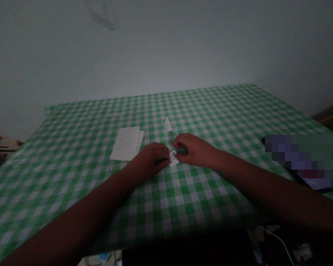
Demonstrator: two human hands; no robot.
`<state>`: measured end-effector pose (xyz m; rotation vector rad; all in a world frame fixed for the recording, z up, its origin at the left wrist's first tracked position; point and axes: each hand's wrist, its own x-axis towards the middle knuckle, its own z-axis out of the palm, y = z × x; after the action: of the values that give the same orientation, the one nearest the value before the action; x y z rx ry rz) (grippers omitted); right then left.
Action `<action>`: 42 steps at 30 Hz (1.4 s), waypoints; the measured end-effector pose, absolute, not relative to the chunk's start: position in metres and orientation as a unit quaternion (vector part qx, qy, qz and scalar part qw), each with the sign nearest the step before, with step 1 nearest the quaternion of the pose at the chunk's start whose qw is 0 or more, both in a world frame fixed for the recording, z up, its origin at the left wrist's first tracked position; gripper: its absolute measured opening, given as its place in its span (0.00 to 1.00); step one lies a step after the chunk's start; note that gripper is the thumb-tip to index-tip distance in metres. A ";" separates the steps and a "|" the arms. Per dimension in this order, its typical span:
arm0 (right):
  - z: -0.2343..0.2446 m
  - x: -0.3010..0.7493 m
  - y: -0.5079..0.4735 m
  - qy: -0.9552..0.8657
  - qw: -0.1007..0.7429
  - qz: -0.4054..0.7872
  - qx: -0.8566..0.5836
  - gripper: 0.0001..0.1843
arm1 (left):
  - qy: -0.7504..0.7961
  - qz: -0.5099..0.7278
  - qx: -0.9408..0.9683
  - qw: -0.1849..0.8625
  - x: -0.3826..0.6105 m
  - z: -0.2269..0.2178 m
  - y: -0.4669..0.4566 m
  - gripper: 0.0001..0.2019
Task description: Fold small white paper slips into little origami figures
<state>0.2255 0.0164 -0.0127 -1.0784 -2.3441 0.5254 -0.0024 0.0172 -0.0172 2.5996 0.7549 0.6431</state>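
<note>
My left hand and my right hand meet near the middle of a green-and-white gingham tablecloth. Between them lies a small folded white paper, pinched by my left fingertips. A dark strip shows under my left fingers, but I cannot tell what it is. My right fingers close on a small dark green item, partly hidden. Another folded white paper lies farther out, apart from both hands. A stack of printed paper sheets rests left of my left hand.
The tablecloth-covered table reaches a white wall at the back. A pixelated dark object lies at the table's right side. A white cable and assorted items sit below the near edge.
</note>
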 end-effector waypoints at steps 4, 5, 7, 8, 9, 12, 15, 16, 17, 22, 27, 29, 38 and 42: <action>-0.018 0.219 0.011 -0.868 0.243 0.174 -0.397 0.12 | 0.289 0.204 0.915 0.194 -0.002 -0.014 0.016 0.03; -0.019 0.218 0.011 -0.866 0.244 0.172 -0.402 0.12 | 0.291 0.202 0.914 0.196 -0.002 -0.013 0.016 0.03; -0.020 0.216 0.011 -0.859 0.247 0.169 -0.416 0.11 | 0.293 0.204 0.913 0.197 -0.001 -0.012 0.016 0.03; -0.021 0.215 0.012 -0.855 0.248 0.167 -0.423 0.11 | 0.295 0.206 0.912 0.197 -0.001 -0.012 0.015 0.03; -0.021 0.214 0.012 -0.852 0.249 0.165 -0.430 0.10 | 0.297 0.204 0.912 0.198 -0.001 -0.012 0.015 0.03; -0.022 0.211 0.014 -0.844 0.253 0.162 -0.445 0.10 | 0.300 0.200 0.910 0.204 -0.001 -0.012 0.015 0.03; -0.023 0.209 0.015 -0.833 0.255 0.158 -0.466 0.10 | 0.299 0.196 0.909 0.211 -0.001 -0.011 0.015 0.03; -0.024 0.209 0.016 -0.827 0.256 0.155 -0.476 0.10 | 0.300 0.194 0.910 0.211 0.000 -0.011 0.015 0.03; -0.024 0.208 0.017 -0.820 0.258 0.152 -0.487 0.10 | 0.301 0.190 0.911 0.211 0.000 -0.010 0.015 0.03; -0.026 0.212 0.027 -0.791 0.269 0.141 -0.531 0.10 | 0.305 0.191 0.909 0.210 0.001 -0.008 0.014 0.02; -0.021 0.222 0.031 -0.794 0.298 0.180 -0.498 0.07 | 0.310 0.197 0.908 0.204 -0.001 -0.011 0.014 0.03; -0.018 0.224 0.028 -0.807 0.301 0.189 -0.471 0.06 | 0.306 0.201 0.909 0.198 -0.002 -0.013 0.015 0.05; -0.020 0.214 0.013 -0.856 0.211 0.150 -0.448 0.12 | 0.303 0.209 0.911 0.187 0.001 -0.014 0.012 0.05; -0.018 0.214 0.017 -0.840 0.207 0.151 -0.478 0.10 | 0.307 0.216 0.902 0.213 0.000 -0.014 0.013 0.03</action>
<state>0.2138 0.0167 -0.0184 -1.3298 -2.3396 0.4215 0.0004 0.0133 -0.0135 2.5035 0.8524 0.6005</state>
